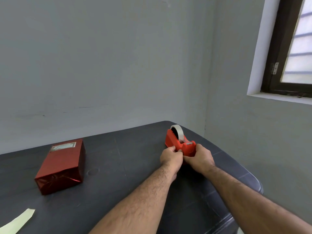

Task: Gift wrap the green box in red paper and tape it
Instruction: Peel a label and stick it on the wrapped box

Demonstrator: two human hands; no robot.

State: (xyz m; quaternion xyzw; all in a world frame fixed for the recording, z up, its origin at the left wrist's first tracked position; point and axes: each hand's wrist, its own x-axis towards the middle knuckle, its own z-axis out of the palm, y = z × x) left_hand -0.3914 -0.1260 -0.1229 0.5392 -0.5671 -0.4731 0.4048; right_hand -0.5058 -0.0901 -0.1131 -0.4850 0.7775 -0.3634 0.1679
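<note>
Forearms converge: left hand (171, 157) and right hand (200, 157) both curled around tape dispenser (181, 143) front. I'd brace base, pull tape slowly. Wrapped box (61, 166) well left, untouched.

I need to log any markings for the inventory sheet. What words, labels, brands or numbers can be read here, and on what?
No text can be read.
The label on the far top of the wrapped box: print too blurred to read.
The tape dispenser, held by both hands: no visible marking.
The paper strip on the table: blank.
</note>
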